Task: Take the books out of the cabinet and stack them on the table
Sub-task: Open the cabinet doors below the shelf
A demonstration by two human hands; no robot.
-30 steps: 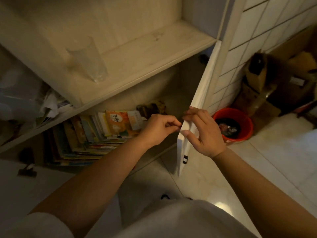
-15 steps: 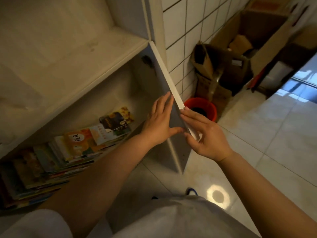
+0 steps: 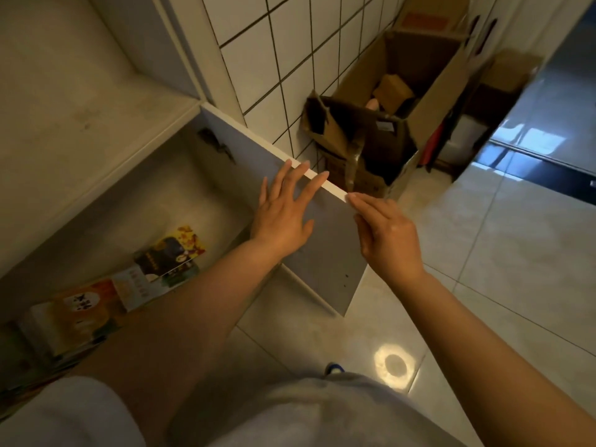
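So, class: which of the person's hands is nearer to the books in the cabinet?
Left. The left hand lies flat on the inner face of the open cabinet door, on the books' side. The right hand touches the door's outer edge, farther away.

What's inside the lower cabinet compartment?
A row of thin picture books leaning along the cabinet floor; the right end looks bare. The left arm covers the front part, and the row runs out of view at left.

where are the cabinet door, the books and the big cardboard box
cabinet door (image 3: 325,253), head view, on its grey inner face
books (image 3: 167,259), head view, on the top dark cover of the pile
cardboard box (image 3: 432,101), head view, on its right outer wall
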